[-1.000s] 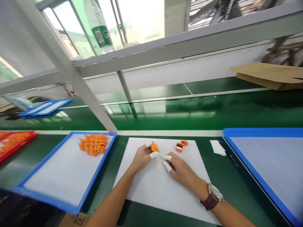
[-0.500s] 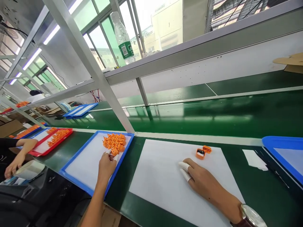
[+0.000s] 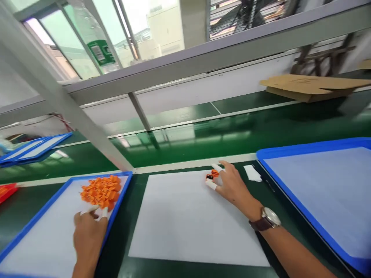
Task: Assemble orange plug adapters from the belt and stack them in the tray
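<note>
My left hand (image 3: 90,227) reaches over the blue-rimmed tray (image 3: 67,183) at left. Its fingertips, in white finger cots, touch the near edge of a pile of small orange plastic parts (image 3: 101,190), thumb and forefinger apart. My right hand (image 3: 230,186), with a watch at the wrist, is at the far right part of the white sheet (image 3: 185,220). Its thumb and forefinger, also in white cots, are spread on either side of a small orange case with a dark inside (image 3: 213,174). Whether they press on it is not clear.
A second blue tray (image 3: 261,154) lies at right, beside a white scrap of paper (image 3: 252,173). Behind runs a green belt-like surface (image 3: 185,141), with a cardboard piece (image 3: 307,85) beyond. A slanted metal post (image 3: 87,123) rises behind the left tray. A red tray's corner (image 3: 7,192) shows far left.
The view has swung to the right. My right hand has moved away from me to the small orange case and its fingers have spread around it. My left hand stays at the pile.
</note>
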The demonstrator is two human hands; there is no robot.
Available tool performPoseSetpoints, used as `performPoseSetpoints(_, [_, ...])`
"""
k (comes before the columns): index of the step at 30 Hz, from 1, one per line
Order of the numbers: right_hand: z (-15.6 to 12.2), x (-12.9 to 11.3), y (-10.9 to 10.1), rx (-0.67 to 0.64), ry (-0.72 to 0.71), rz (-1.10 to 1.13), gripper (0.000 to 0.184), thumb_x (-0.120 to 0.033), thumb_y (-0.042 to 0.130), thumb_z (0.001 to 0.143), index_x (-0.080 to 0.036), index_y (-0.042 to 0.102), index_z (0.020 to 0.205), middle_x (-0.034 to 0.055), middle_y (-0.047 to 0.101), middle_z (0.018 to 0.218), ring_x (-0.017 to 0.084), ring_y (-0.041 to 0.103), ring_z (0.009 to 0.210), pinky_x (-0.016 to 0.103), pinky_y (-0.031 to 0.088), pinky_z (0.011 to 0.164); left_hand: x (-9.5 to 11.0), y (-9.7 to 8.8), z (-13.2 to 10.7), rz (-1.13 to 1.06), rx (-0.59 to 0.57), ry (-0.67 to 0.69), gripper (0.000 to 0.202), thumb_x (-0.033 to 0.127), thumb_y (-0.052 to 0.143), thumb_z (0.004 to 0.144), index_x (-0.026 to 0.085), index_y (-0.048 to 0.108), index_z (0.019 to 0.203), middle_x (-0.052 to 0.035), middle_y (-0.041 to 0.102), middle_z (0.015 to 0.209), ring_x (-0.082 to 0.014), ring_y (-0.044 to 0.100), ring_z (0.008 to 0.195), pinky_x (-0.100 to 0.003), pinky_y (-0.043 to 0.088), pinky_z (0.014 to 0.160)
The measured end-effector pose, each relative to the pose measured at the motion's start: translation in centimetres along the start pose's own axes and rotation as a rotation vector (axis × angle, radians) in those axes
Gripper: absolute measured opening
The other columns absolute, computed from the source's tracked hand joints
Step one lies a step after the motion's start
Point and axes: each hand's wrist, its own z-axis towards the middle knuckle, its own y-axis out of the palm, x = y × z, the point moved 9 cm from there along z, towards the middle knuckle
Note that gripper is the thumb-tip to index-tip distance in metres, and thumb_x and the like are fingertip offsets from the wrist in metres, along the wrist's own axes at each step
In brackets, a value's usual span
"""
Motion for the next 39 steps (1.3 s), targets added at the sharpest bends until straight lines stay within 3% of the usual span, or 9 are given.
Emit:
performPoseSetpoints(3, [-0.1,-0.1,0.6,-0.049,-0.005,0.065,0.028,-0.038,0.071,0.086,-0.017,0.07,0.104,0.0213,0.048,0.142,0.041,0.05,0.128,0.055,0.05,0.098,4.5,-2.7,-1.7,-0.134,0.196,0.072,0.039,0.049,0.068,0.076,0.027,0.066,0.108,-0.0043,0.063,0.097,-0.0264,0.067,0.078,-0.057,0.058,0.09])
performPoseSetpoints(5, [-0.2,-0.4,0.8,-0.045,-0.023,0.103,0.017,-0.033,0.072,0.085,-0.017,0.071,0.091,0.0211,0.049,0.141,0.04,0.052,0.126,0.056,0.05,0.097,8.4,-2.4,-2.8,-0.214,0.152,0.155,0.044,0.051,0.066,0.079,0.028,0.066,0.116,-0.0038,0.064,0.107,-0.0218,0.068,0.076,-0.053,0.058,0.092])
performPoseSetpoints(8, [-0.1,-1.1,1.1,-0.06,-0.096,0.115,0.005,-0.014,0.067,0.082,-0.015,0.07,0.086,0.02,0.049,0.141,0.034,0.056,0.121,0.047,0.053,0.096,14.8,0.7,-4.4,-0.344,-0.108,0.369,0.048,0.055,0.064,0.081,0.028,0.065,0.122,-0.0047,0.066,0.112,-0.0225,0.07,0.082,-0.048,0.059,0.089])
performPoseSetpoints(11, [-0.1,-2.1,1.6,-0.088,-0.189,0.097,0.022,0.001,0.062,0.073,-0.015,0.071,0.087,0.0157,0.05,0.143,0.028,0.055,0.123,0.04,0.05,0.1,20.5,4.8,-7.0,-0.506,-0.44,0.558,0.054,0.054,0.066,0.082,0.028,0.06,0.129,-0.0081,0.066,0.122,-0.0257,0.073,0.091,-0.042,0.062,0.081])
performPoseSetpoints(16, [-1.3,-6.1,0.5,0.022,-0.496,0.022,0.019,0.001,0.057,0.081,-0.013,0.07,0.084,0.0192,0.05,0.143,0.029,0.048,0.131,0.041,0.045,0.105,26.5,9.6,-12.0,-0.743,-0.865,0.601,0.067,0.046,0.068,0.086,0.032,0.044,0.147,-0.0117,0.055,0.146,-0.0306,0.067,0.119,-0.041,0.063,0.088])
performPoseSetpoints(27, [-3.3,-10.4,0.0,-0.022,-0.655,0.08,0.023,-0.029,0.055,0.1,-0.016,0.064,0.117,0.016,0.048,0.147,0.026,0.046,0.135,0.039,0.044,0.108,26.9,14.0,-13.7,-0.909,-1.125,0.363,0.062,0.042,0.073,0.084,0.024,0.053,0.14,-0.0099,0.066,0.136,-0.0314,0.061,0.127,-0.044,0.055,0.104])
performPoseSetpoints(30, [-2.7,-9.2,-0.7,-0.022,-0.479,0.318,0.049,-0.048,0.057,0.097,-0.009,0.057,0.128,0.0221,0.044,0.15,0.029,0.044,0.137,0.042,0.04,0.114,26.6,13.8,-14.2,-0.898,-1.117,0.374,0.058,0.042,0.071,0.085,0.024,0.055,0.138,-0.0089,0.069,0.129,-0.0304,0.066,0.12,-0.044,0.056,0.102])
performPoseSetpoints(35, [-2.0,-6.7,0.5,-0.143,-0.13,0.742,0.026,-0.026,0.046,0.103,-0.019,0.058,0.125,0.009,0.065,0.119,0.018,0.062,0.1,0.034,0.053,0.09,27.5,11.6,-14.8,-0.809,-0.999,0.607,0.039,0.037,0.062,0.092,0.03,0.061,0.131,-0.0052,0.067,0.127,-0.0244,0.068,0.111,-0.04,0.054,0.101])
performPoseSetpoints(39, [-2.0,-6.2,1.7,-0.179,-0.033,0.942,0.035,-0.02,0.058,0.095,-0.024,0.058,0.129,0.0016,0.065,0.102,0.013,0.056,0.077,0.029,0.053,0.075,27.6,10.1,-14.3,-0.678,-0.796,0.776,0.033,0.033,0.056,0.094,0.029,0.065,0.126,-0.0075,0.063,0.125,-0.0233,0.067,0.101,-0.039,0.058,0.087])
